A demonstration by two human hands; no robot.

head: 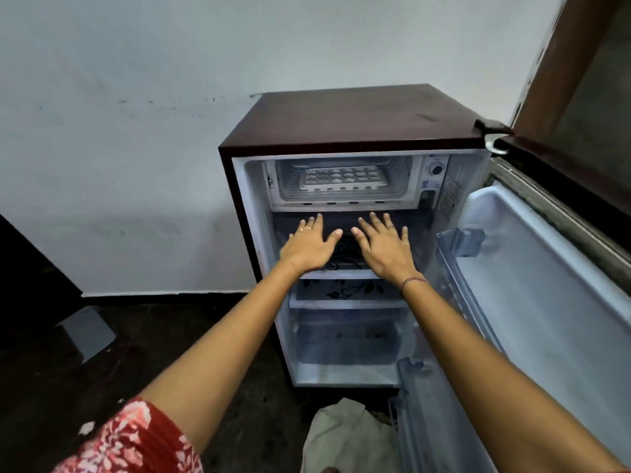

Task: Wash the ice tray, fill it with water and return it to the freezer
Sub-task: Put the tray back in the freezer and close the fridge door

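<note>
Fingers straight and fanned, the left hand [309, 245] hovers, holding nothing, before the open fridge [355, 117]. Above it the ice tray [343, 179] lies flat in the freezer compartment [399, 180], and what fills its pale cells is unclear. The right hand [386, 247] is splayed too and grips nothing. Fetching the tray seems the step in hand: reach up and slide it out level. A clear door bin [459, 238] sits rightward.
</note>
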